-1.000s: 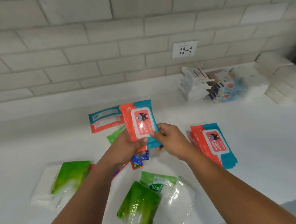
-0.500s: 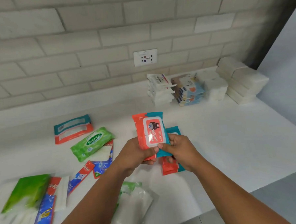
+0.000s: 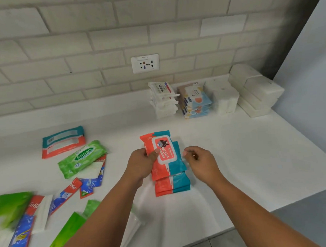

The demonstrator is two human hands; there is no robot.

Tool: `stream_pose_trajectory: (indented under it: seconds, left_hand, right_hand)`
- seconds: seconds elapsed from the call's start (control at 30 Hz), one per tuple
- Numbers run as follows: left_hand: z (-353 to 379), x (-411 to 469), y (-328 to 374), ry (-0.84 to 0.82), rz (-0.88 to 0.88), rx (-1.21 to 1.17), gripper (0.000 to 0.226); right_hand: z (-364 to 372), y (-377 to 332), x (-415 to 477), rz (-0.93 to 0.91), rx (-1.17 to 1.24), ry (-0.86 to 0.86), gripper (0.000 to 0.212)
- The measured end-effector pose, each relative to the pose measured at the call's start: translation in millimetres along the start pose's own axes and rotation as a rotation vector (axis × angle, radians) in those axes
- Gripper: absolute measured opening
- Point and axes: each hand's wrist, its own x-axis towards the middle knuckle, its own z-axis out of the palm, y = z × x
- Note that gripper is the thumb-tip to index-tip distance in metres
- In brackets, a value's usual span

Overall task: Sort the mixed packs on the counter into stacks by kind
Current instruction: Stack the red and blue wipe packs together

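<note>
My left hand (image 3: 141, 163) grips the left edge of a red-and-teal wipes pack (image 3: 164, 153), thumb on its face, setting it atop a stack of the same packs (image 3: 172, 186) mid-counter. My right hand (image 3: 200, 160) hovers just right of the pack, fingers loosely curled, holding nothing. Another red-and-teal pack (image 3: 63, 141) lies face down at the left. A green Sanicare pack (image 3: 82, 157) lies below it, over toothpaste sachets (image 3: 89, 182). Green-and-clear packs (image 3: 64, 234) and a toothpaste box (image 3: 22, 230) lie at the lower left.
Sorted stacks stand by the brick wall: white packs (image 3: 163, 100), blue-and-orange packs (image 3: 196, 100), white tissue packs (image 3: 225, 99) and white boxes (image 3: 257, 92). A wall socket (image 3: 145, 64) sits above them. The counter's front edge (image 3: 276, 208) runs along the lower right.
The pack went down onto the red-and-teal stack. My right hand let go of it and drew off to the right; my left hand still holds it. The view shifted rightward.
</note>
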Motion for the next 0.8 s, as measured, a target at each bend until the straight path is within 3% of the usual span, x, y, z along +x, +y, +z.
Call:
stream_pose_trajectory:
  seconds: [0.13, 0.23, 0.3, 0.57, 0.8]
  left_hand:
    - [5.9, 4.3, -5.6, 0.061, -0.026, 0.088, 0.038]
    - [5.1, 2.7, -3.3, 0.029, -0.019, 0.178, 0.038]
    - [3.9, -0.4, -1.9, -0.006, -0.017, 0.238, 0.038]
    - [8.5, -3.5, -12.3, -0.001, -0.119, 0.249, 0.069]
    - [-1.1, -6.5, -15.1, -0.039, -0.043, 0.243, 0.069]
  right_hand:
    - [4.4, 0.6, 2.3, 0.137, 0.213, -0.134, 0.031]
    - [10.7, -1.2, 0.3, 0.193, 0.51, -0.316, 0.035]
    - [13.7, -0.7, 0.1, 0.212, 0.562, -0.344, 0.035]
    - [27.2, -2.8, -5.0, 0.173, 0.399, -0.304, 0.032]
    - [24.9, -28.9, -6.5, 0.124, 0.21, -0.122, 0.03]
